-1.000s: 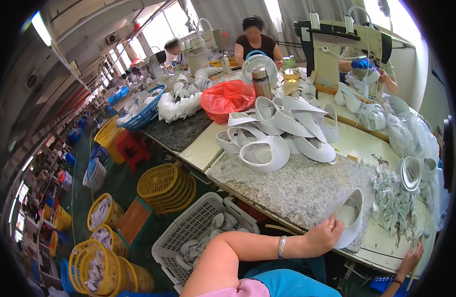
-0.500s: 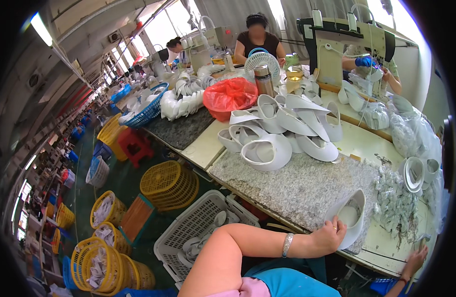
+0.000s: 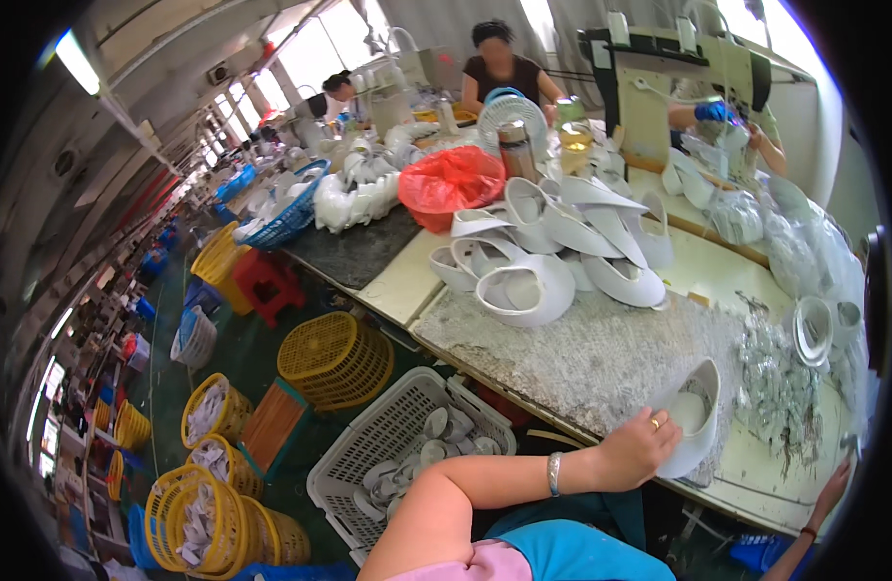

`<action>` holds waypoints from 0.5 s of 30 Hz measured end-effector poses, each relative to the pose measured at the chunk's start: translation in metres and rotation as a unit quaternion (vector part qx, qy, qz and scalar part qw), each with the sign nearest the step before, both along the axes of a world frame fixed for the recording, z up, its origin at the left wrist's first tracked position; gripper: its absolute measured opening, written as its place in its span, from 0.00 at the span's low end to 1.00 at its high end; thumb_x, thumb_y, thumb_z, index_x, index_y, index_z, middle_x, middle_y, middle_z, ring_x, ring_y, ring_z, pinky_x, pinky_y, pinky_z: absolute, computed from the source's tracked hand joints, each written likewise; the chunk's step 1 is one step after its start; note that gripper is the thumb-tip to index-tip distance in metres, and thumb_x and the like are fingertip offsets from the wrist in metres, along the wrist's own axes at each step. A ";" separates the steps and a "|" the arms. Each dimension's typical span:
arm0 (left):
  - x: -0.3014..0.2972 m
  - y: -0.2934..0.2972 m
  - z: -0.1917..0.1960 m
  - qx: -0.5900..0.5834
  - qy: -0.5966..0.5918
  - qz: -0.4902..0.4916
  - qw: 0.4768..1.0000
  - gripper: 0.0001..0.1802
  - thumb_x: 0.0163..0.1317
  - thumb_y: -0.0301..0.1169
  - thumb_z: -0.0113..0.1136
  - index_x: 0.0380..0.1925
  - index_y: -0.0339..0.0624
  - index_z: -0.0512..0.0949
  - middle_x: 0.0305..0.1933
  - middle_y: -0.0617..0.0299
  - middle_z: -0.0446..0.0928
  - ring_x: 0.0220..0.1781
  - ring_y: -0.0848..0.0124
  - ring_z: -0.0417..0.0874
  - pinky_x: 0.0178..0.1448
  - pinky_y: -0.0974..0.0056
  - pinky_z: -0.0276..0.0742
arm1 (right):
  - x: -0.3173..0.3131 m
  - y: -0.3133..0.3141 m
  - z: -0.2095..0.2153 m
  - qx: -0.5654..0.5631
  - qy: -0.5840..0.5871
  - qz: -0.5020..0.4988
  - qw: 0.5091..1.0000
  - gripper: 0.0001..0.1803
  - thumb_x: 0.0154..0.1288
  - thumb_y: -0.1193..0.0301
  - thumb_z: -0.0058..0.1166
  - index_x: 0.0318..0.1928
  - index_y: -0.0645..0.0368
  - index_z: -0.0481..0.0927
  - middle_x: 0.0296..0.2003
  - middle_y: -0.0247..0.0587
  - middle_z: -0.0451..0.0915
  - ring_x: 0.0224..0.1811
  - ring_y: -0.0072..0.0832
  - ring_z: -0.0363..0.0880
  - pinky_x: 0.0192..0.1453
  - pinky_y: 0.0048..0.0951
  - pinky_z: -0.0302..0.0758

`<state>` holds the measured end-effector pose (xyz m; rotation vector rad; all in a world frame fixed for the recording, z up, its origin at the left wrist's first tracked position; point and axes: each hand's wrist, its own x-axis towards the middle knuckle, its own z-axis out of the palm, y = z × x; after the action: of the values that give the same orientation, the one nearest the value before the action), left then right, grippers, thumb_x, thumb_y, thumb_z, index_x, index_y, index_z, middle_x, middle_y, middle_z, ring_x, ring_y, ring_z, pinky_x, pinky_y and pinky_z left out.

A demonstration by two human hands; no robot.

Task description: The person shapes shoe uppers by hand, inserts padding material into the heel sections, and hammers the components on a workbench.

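Fingers [image 3: 659, 423] of your left hand [image 3: 637, 447] curl around the white shoe piece [image 3: 695, 414], lying toward one o'clock; right hand [image 3: 833, 484] unclear.

Item: white visor [image 3: 695, 426]
Shape: curved brim, hollow side up
Pose: tilted, resting on grey table edge
Contact: left hand [image 3: 639, 447] gripping its lower rim

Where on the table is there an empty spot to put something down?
The speckled grey mat is bare between the pile of white shoe uppers and the left hand, which has its grip on one white upper. The dark slab left of the pile is bare too. It is crowded by the red bag and the clear bags.
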<state>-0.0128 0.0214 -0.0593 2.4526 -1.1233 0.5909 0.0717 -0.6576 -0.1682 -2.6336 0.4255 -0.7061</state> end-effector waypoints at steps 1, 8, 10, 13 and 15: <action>0.002 0.002 0.001 -0.019 0.025 -0.005 0.999 0.27 0.46 0.31 0.58 0.48 0.27 0.73 0.49 0.48 0.73 0.53 0.52 0.73 0.55 0.54 0.68 | -0.016 -0.006 0.004 0.017 -0.057 0.014 0.998 0.24 0.74 0.69 0.39 0.66 0.66 0.63 0.59 0.50 0.73 0.62 0.40 0.72 0.67 0.36 0.66; 0.011 0.022 0.017 -0.079 0.036 0.054 0.995 0.27 0.42 0.28 0.61 0.48 0.34 0.75 0.49 0.50 0.75 0.55 0.51 0.75 0.58 0.51 0.71 | -0.067 0.371 0.168 0.039 0.065 0.246 0.966 0.12 0.70 0.77 0.45 0.50 0.67 0.76 0.38 0.46 0.81 0.41 0.34 0.79 0.46 0.33 0.75; 0.022 0.025 0.002 -0.114 0.037 0.029 0.992 0.26 0.43 0.27 0.61 0.47 0.33 0.75 0.49 0.49 0.75 0.55 0.51 0.76 0.58 0.52 0.73 | -0.073 0.422 0.176 0.087 0.053 0.369 0.924 0.12 0.67 0.76 0.50 0.49 0.65 0.77 0.36 0.50 0.80 0.39 0.40 0.81 0.43 0.37 0.76; 0.021 0.020 -0.007 -0.141 0.014 0.025 0.990 0.22 0.43 0.25 0.62 0.43 0.32 0.76 0.48 0.49 0.75 0.53 0.51 0.79 0.54 0.54 0.78 | -0.078 0.442 0.171 -0.039 0.051 0.457 0.887 0.13 0.63 0.73 0.56 0.48 0.61 0.78 0.36 0.46 0.81 0.36 0.44 0.81 0.39 0.40 0.77; 0.020 0.018 -0.010 -0.123 0.005 0.016 0.992 0.19 0.43 0.26 0.62 0.40 0.31 0.78 0.45 0.49 0.77 0.52 0.51 0.80 0.53 0.54 0.79 | -0.082 0.449 0.168 -0.021 0.041 0.457 0.888 0.13 0.63 0.72 0.57 0.47 0.60 0.78 0.35 0.45 0.81 0.34 0.44 0.81 0.36 0.40 0.77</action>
<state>0.0071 0.0390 -0.0696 2.2622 -0.9477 0.6832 -0.0098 -0.2082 -0.0005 -2.4837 -0.7900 -0.2737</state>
